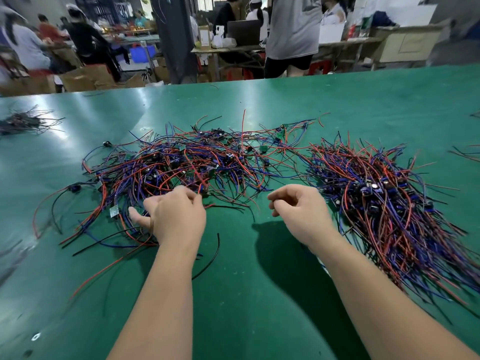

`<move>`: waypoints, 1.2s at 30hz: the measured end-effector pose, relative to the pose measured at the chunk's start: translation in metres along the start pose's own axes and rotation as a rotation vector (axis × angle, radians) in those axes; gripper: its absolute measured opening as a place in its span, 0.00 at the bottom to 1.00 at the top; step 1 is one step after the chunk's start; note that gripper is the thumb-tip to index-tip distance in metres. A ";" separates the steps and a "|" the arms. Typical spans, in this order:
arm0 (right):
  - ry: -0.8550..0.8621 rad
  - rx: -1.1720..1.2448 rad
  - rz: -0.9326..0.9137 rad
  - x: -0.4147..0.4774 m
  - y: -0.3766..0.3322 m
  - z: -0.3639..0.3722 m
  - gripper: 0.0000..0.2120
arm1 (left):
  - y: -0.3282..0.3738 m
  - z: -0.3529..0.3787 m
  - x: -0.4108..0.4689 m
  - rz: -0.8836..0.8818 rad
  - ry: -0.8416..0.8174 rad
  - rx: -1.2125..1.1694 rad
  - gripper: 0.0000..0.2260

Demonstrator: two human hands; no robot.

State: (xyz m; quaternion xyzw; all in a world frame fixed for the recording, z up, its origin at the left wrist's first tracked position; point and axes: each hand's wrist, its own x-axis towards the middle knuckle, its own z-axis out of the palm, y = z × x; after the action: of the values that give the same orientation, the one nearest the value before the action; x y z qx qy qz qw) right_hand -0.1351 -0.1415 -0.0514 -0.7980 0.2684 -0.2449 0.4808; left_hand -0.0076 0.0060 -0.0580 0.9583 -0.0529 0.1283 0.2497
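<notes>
A loose tangle of red, blue and black wires with small green circuit boards point(181, 165) is spread over the middle of the green table point(233, 294). A denser, more aligned heap of the same wired boards point(384, 201) lies at the right. My left hand point(174, 216) rests on the near edge of the loose tangle. Its thumb is spread out to the left and its fingers curl down among the wires; whether they hold one is hidden. My right hand point(298, 209) hovers between the two piles, fingers loosely curled, with nothing visible in it.
A small dark bundle of wires point(23, 122) lies at the far left of the table, and stray wires point(465, 152) at the right edge. A single black wire point(211, 258) lies near my left wrist. Beyond the table, people stand at benches with boxes.
</notes>
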 end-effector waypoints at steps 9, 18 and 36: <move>-0.283 0.617 0.159 -0.003 -0.014 -0.006 0.10 | 0.035 -0.019 -0.030 0.365 0.022 -1.191 0.04; -0.306 0.999 0.088 -0.002 -0.020 -0.014 0.14 | 0.045 -0.010 -0.039 0.195 -0.282 -1.419 0.04; -0.078 1.068 0.141 0.005 -0.022 -0.025 0.11 | 0.042 -0.018 -0.035 0.106 -0.293 -1.442 0.05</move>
State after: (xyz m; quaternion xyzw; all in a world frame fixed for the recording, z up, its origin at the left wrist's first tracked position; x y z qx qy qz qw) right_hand -0.1434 -0.1518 -0.0209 -0.4310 0.1414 -0.2844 0.8446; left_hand -0.0522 -0.0204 -0.0327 0.5598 -0.2032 -0.0560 0.8014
